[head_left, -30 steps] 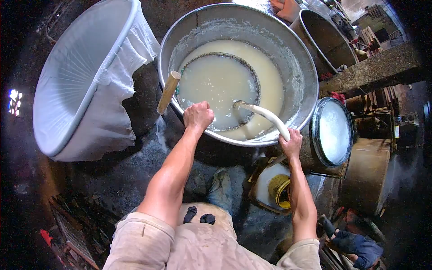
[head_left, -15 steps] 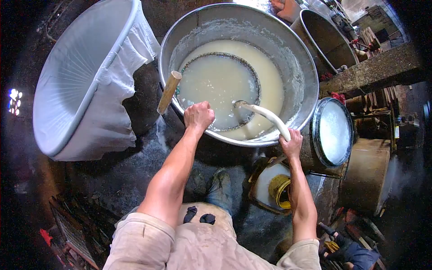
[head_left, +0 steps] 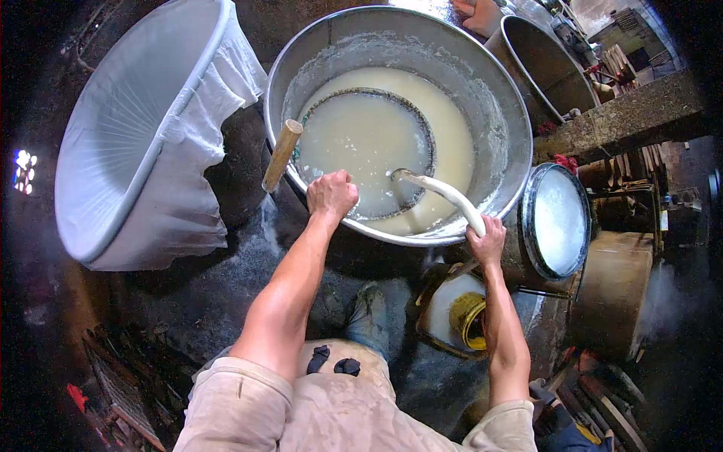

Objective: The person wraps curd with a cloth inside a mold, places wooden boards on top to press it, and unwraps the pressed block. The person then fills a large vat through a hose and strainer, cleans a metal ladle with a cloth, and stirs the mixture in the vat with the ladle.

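A wide metal vat [head_left: 504, 113] holds cloudy, pale liquid [head_left: 452, 128]. Within it, a dark-rimmed round basket [head_left: 431, 135] sits in the liquid, with white bits floating inside. My right hand [head_left: 487, 239] is closed around a pale curved hose [head_left: 444, 188] at the vat's near right rim. The hose's far end dips into the liquid inside the basket. At the near left rim, my left hand [head_left: 332, 193] is a closed fist; whatever it grips is hidden beneath the fingers. A wooden handle [head_left: 283, 154] leans against the vat's left side.
A large cloth-lined tub [head_left: 128, 143] stands tilted at left. To the right are a round container of whitish liquid [head_left: 559, 218], a yellow bucket [head_left: 468, 320] and another metal vat [head_left: 542, 71]. Another person [head_left: 568, 433] is partly visible at lower right, beside wood pieces [head_left: 602, 399].
Both my hands and the hose keep practically the same position. The other person at lower right has shifted left and downward, partly leaving view.
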Demonstrator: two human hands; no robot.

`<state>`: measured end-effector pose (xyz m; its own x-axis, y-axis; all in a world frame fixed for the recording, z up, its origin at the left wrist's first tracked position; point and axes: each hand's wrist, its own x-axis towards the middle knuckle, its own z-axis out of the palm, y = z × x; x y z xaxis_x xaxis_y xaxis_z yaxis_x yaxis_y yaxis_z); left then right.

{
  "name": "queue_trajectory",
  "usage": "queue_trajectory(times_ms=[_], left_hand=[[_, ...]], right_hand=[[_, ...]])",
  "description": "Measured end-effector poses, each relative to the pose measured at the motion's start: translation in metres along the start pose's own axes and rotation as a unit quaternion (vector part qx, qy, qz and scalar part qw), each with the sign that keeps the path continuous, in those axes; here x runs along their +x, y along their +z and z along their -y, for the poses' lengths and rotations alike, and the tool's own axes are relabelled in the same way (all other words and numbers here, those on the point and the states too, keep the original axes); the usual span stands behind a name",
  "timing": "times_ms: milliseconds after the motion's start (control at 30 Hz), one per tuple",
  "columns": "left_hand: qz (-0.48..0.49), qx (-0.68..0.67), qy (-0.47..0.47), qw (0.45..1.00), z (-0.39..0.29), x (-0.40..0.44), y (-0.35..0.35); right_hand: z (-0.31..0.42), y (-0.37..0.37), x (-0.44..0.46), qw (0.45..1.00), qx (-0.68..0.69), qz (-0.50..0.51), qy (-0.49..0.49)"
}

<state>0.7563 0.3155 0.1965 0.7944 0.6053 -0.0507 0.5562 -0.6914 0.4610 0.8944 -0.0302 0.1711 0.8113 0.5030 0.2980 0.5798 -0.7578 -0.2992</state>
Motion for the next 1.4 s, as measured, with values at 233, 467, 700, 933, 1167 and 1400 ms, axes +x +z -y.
queue_trajectory(times_ms=[233,467,700,933,1167,1400], left_hand=[[-0.002,0.007,-0.001,1.000,-0.0004,0.0009,-0.0006],[-0.009,-0.001,0.011,1.000,0.0003,0.0010,0.0000],[0.005,0.009,-0.013,1.000,-0.0065,-0.0003,-0.0060],[-0.005,0.025,-0.011,1.000,-0.0058,0.0001,-0.0015],[0.001,0.025,-0.009,1.000,-0.0056,0.0009,0.0013],[0.000,0.030,-0.021,0.999,-0.0051,0.0014,0.0018]], right_hand=[[0.0021,-0.0010,0.0008,1.000,-0.004,-0.015,-0.008],[0.0004,0.0012,0.0008,1.000,0.004,-0.012,-0.010],[-0.0003,0.0016,0.0003,1.000,-0.004,-0.022,-0.014],[0.0015,-0.0018,0.0006,1.000,0.000,-0.012,0.001],[0.0029,-0.0038,0.0016,1.000,-0.001,-0.012,0.000],[0.0068,-0.0073,0.0024,1.000,0.010,-0.010,-0.002]])
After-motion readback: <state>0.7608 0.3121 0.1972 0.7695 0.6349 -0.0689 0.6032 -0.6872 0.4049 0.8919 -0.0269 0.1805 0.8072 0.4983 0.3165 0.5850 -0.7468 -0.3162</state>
